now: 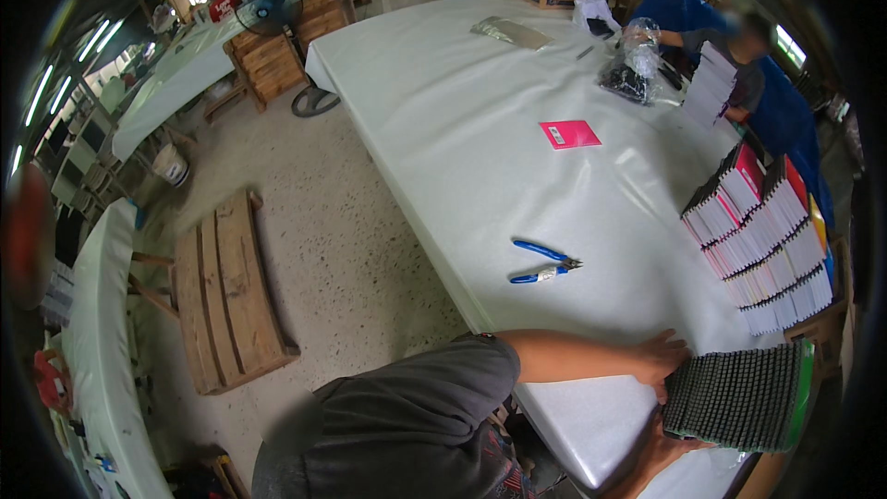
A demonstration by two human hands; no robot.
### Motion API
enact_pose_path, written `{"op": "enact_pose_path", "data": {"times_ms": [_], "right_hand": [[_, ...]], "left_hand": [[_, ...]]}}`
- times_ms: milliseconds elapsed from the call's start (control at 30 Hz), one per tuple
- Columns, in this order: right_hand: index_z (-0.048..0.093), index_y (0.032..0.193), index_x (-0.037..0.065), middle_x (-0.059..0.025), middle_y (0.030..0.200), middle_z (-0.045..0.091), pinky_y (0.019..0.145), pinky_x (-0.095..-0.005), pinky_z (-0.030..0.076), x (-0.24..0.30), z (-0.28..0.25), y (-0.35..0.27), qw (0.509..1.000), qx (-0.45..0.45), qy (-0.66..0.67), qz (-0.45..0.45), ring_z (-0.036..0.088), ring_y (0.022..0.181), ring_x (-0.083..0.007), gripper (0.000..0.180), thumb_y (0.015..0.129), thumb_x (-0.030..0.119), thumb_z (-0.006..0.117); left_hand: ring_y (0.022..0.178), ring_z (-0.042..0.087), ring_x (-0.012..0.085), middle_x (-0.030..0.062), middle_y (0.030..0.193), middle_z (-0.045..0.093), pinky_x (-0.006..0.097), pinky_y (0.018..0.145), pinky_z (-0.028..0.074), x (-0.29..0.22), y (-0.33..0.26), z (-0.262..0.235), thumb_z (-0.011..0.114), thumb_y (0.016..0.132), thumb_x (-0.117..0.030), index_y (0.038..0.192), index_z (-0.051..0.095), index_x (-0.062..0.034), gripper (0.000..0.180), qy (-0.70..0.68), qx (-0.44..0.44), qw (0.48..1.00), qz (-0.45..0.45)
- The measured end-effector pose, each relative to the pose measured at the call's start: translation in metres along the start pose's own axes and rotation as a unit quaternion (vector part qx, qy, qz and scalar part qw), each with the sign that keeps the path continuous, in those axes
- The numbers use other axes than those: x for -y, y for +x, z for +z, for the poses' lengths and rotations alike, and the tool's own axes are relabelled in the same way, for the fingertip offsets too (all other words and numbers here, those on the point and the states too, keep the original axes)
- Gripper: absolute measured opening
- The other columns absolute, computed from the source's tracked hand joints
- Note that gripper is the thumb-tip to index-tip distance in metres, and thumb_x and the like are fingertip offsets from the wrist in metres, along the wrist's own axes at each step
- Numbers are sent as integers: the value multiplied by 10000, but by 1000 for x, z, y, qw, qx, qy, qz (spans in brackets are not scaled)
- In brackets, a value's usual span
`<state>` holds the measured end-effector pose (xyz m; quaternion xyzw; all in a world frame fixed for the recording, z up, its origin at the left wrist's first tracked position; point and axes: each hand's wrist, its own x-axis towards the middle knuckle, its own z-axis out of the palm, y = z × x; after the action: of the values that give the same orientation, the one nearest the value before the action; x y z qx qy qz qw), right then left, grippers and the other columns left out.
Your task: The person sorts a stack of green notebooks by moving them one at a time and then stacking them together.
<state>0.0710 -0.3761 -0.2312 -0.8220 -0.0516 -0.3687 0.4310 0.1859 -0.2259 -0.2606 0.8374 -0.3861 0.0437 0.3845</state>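
Both hands clamped a thick stack of spiral-bound notebooks [735, 395] lying on the counter [443, 120]: the left hand [663, 358] gripped its far end, the right hand [667, 448] its near end, each grip closed on the stack. Beyond the left grip lay blue pliers [543, 261]; farther off, a pink booklet [569, 134]. If the squeeze eased, the middle could likely buckle and notebooks spill off the counter edge just under the right grip
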Motion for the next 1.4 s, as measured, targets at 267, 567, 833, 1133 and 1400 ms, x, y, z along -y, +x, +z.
{"op": "enact_pose_path", "data": {"times_ms": [267, 567, 833, 1133, 1400], "right_hand": [[137, 1376, -74, -260, 1329, 330, 1041, -472, 293, 12, -1, -5, 997, 23, -57, 39, 413, 1175, -364, 993, 633, 74, 778], [281, 1311, -78, -267, 1252, 449, 973, -468, 375, 18, -8, -3, 969, 43, -222, 100, 486, 1106, -393, 888, 638, 184, 798], [-41, 1433, -14, -261, 1292, 445, 1003, -420, 375, 1, -6, 1, 972, -27, -146, 184, 468, 1181, -384, 1302, 521, 230, 857], [0, 1461, 21, -246, 1436, 295, 1071, -419, 266, 46, -91, 31, 964, -214, 96, 122, 333, 1307, -352, 1030, 795, 385, 695], [404, 1328, -54, -205, 1264, 519, 1034, -403, 333, 78, -122, 151, 924, 0, 282, 260, 507, 1163, -271, 888, 879, 700, 268]], "left_hand": [[1190, 464, 263, 97, 1148, 567, 521, 1083, 191, -4, 6, -10, 831, 464, -499, 1179, 531, -50, 895, -41, 32, 999, -13], [1046, 548, 320, 148, 1052, 610, 483, 971, 305, -2, 14, -16, 830, 416, -511, 1099, 571, -33, 873, -48, 37, 998, 5], [989, 595, 306, 112, 1007, 664, 425, 888, 404, -5, 20, -18, 823, 544, -442, 1095, 595, -58, 710, 5, -14, 1000, 12], [1297, 361, 292, 194, 1399, 366, 378, 1097, 224, -52, 5, -33, 702, 791, -250, 1396, 272, 7, 785, -170, -119, 975, -85], [1358, 166, 332, 231, 1449, 191, 531, 1086, 113, -170, 36, -118, 500, 848, -588, 1445, 80, 16, 947, -605, -80, 783, -116]]}}
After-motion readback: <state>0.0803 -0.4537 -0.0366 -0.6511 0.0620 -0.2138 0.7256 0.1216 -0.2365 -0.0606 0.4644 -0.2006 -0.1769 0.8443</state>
